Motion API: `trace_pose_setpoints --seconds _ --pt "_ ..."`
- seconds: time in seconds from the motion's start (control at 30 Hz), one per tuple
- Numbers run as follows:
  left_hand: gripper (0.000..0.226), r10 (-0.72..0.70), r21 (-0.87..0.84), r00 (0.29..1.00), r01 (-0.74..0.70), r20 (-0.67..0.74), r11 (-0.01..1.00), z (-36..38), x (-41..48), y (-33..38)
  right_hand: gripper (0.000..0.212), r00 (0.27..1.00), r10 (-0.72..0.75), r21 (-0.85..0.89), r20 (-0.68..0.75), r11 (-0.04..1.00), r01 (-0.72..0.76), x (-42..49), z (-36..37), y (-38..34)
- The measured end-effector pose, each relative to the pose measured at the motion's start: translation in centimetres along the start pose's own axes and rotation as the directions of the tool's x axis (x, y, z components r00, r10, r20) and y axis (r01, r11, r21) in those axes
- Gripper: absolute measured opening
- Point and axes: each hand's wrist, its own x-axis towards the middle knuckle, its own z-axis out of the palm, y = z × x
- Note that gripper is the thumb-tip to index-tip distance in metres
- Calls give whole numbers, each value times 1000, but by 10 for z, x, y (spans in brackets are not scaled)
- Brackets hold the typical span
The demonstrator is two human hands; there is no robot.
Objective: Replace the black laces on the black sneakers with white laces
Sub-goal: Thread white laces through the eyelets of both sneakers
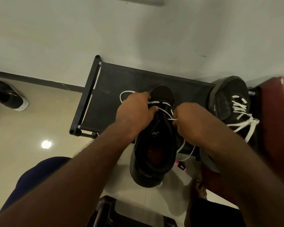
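A black sneaker lies on the front edge of a black fabric rack, toe away from me. A white lace crosses its lowest eyelets. My left hand grips the sneaker's left side, and a loop of lace shows past its fingers. My right hand pinches the lace's tip at the right eyelets; the lace's loose end trails down under my wrist. A second black sneaker, laced in white, stands to the right on the rack.
A dark red box stands at the right edge. Another dark shoe lies on the tiled floor at the far left. A pink object lies below the rack. A dark stool is near my knees. The wall is just behind the rack.
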Motion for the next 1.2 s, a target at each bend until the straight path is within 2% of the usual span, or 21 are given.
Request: trace_pose_setpoints --seconds 0.13,0.2,0.23,0.27,0.3,0.33,0.37,0.4,0.43,0.47,0.5,0.57,0.63,0.7,0.8,0.9,0.97,1.03,1.07,1.17,1.2 --pt "38 9 2 1000 -9 3 1000 -1 1 0 17 972 -77 152 -224 982 113 4 -8 6" --pt "28 28 -3 1000 -28 -5 1000 -2 0 -1 19 943 -131 481 -307 833 273 -1 -13 6" --pt "22 38 -21 999 -38 -13 999 -2 -1 -3 21 936 -181 739 -303 575 351 -6 -17 2" --pt "17 43 -47 999 -44 -25 998 -2 -2 -4 24 928 -230 929 -293 160 333 -11 -21 -2" --pt "13 42 -67 999 -44 -35 997 -4 -2 -5 25 922 -252 947 -294 -208 245 -17 -25 -5" --pt "12 42 -68 999 -44 -33 997 -4 -3 -5 26 935 -214 907 -283 -375 188 -21 -29 -6" --pt "17 46 -49 998 -47 -31 998 -5 -4 -5 27 959 -123 913 -254 -358 196 -22 -30 -5" --pt "25 53 -28 998 -54 -26 998 -5 -4 -6 28 971 -10 960 -239 -153 234 -18 -31 -4" --pt "32 58 -21 998 -59 -21 998 -6 -4 -7 26 957 98 944 -273 217 247 -13 -31 0" --pt "35 62 -27 998 -62 -16 998 -7 -4 -8 23 933 143 764 -330 621 175 -7 -29 4" --pt "36 59 -40 998 -59 -5 997 -8 -5 -9 19 943 118 489 -312 870 53 -1 -26 9" --pt "33 53 -49 999 -52 11 997 -9 -4 -12 16 985 95 94 -143 992 -82 5 -13 13" --pt "32 48 -55 999 -47 8 997 -9 -3 -13 16 997 41 25 -60 999 -39 6 -1 13" --pt "34 42 -66 999 -41 7 997 -8 -2 -11 24 1000 1 87 2 996 -1 0 -2 11" --pt "38 25 -66 999 -23 20 998 -5 1 -9 38 995 -89 385 -50 917 101 -10 -20 8" --pt "38 7 -89 1000 -5 22 996 -3 3 -8 43 953 -8 799 -303 543 258 -19 -39 9" --pt "36 1 -87 1000 0 15 996 -3 2 -7 41 943 21 911 -333 265 315 -20 -45 10" --pt "33 -6 -86 1000 7 12 996 -2 1 -7 35 949 -42 945 -314 86 316 -19 -48 9" --pt "31 -6 -81 1000 7 11 997 -1 1 -7 33 947 -73 944 -313 83 319 -18 -48 7" --pt "22 2 -43 1000 -2 -4 999 -1 0 -6 39 937 -107 909 -334 229 350 -21 -47 1" --pt "18 4 -37 1000 -4 -13 999 -1 0 -6 41 939 -123 915 -321 217 341 -23 -48 0"
